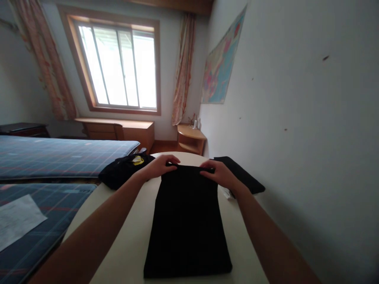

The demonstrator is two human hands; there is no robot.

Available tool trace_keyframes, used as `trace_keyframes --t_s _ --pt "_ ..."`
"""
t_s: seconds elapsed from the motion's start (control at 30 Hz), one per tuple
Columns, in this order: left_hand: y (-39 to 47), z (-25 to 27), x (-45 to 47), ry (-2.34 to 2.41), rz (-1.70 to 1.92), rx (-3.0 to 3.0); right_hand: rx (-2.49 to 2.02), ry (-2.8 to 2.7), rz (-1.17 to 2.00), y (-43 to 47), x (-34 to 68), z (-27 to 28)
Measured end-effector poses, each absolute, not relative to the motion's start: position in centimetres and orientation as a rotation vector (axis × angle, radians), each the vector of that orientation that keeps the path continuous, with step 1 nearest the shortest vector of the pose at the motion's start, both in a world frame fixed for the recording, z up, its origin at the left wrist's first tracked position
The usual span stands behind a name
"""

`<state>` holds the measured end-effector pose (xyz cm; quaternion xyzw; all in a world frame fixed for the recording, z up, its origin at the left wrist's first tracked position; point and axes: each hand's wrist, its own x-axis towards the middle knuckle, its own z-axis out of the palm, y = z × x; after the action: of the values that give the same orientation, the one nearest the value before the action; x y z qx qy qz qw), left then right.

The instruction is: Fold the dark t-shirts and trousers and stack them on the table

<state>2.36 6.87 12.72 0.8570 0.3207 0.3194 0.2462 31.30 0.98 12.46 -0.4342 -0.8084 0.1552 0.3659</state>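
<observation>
Both hands are at the far end of the black cloth, one at each corner: the left hand point(156, 167) pinches the left corner, thumb on the near face and fingers point(174, 159) curled just past the edge, and the right hand point(222, 173) matches it over on the right, its fingers drawn in close to the thumb with the edge between. And the black cloth point(189, 225) itself lies lengthwise down the middle of the pale round tabletop point(127, 236), a long folded panel, wider at the near end, between the two forearms. Off to the left, beside the left wrist, sits a black bundle point(117, 173) with a yellow patch; across on the right, partly behind the right forearm, a flat dark item point(241, 173) rests near the wall point(296, 157). Farther left there's a plaid mattress point(59, 157), and on a nearer one point(59, 209), a sheet of paper point(17, 219).
</observation>
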Motion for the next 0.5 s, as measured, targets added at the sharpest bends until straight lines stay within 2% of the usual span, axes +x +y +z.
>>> trace_keyframes --t_s 0.3,0.5 --pt "10.6 1.1 3.0 1.122 0.727 2.282 -1.458 -2.042 0.539 6.1 30.6 2.3" --pt "8.2 -0.2 2.3 1.174 0.755 2.235 -1.538 -2.038 0.551 4.3 31.0 0.8"
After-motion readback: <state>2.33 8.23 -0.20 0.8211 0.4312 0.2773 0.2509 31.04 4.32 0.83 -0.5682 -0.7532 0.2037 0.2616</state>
